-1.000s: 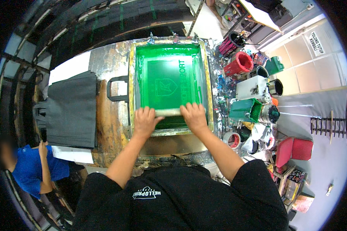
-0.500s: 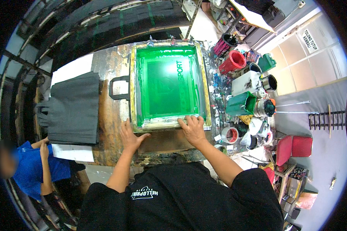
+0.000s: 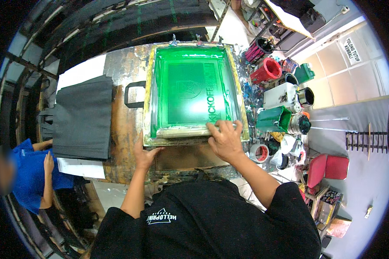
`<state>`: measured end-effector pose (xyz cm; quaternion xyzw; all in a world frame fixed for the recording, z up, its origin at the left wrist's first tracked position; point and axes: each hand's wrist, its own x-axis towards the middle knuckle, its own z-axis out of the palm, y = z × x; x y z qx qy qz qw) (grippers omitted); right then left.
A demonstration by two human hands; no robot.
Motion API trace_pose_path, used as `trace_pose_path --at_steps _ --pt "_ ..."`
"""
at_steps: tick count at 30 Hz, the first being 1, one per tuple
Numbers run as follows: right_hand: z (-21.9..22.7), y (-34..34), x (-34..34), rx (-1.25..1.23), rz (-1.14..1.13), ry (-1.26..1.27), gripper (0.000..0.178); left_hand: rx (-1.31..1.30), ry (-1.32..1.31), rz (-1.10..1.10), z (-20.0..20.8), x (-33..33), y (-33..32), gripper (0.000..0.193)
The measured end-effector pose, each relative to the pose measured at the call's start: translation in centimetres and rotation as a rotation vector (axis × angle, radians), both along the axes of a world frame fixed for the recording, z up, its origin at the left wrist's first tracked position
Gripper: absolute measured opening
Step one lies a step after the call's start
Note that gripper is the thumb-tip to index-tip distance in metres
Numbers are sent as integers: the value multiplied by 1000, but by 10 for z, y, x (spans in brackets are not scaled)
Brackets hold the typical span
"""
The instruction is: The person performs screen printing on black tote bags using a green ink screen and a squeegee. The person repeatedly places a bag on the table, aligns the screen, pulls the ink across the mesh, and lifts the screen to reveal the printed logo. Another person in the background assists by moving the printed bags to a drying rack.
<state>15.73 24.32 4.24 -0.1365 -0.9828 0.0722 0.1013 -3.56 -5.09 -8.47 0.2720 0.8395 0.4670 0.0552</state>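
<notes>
A screen-printing frame (image 3: 148,99), its mesh coated with green ink, lies on the worktable before me, its near edge apparently lifted a little. My left hand (image 3: 145,155) grips the near left corner, thumb pointing right along the edge. Over the near right part of the frame, my right hand (image 3: 226,141) curls its fingers. Under those fingers runs a pale bar (image 3: 181,130) that looks like a squeegee, along the near end of the mesh. A black bag handle (image 3: 127,95) sticks out from beneath the frame's left side; the rest of that bag is hidden.
Left on the table (image 3: 122,134) lies a stack of black bags (image 3: 83,118). Ink tubs, including a red one (image 3: 266,71) and a green one (image 3: 272,119), and a tape roll (image 3: 259,152) crowd the right side. A person in blue (image 3: 34,177) stands at left.
The frame's near edge looks higher and nearer, with both hands still on it. Glare on the mesh has shifted, showing different lettering. The person's arms at left have moved slightly.
</notes>
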Motion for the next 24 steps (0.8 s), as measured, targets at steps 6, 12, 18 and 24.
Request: trace_pose_path --at_steps 6,12,18,24 --pt "110 33 -54 247 -70 236 53 510 -234 46 149 -19 67 91" --pt "187 83 -119 321 -60 414 59 475 4 32 170 -65 107 99" --pt "196 94 -135 265 -46 457 58 -432 -87 157 -4 -62 61 112" --pt "215 98 -138 219 -53 464 54 -533 -249 188 -2 -39 74 95"
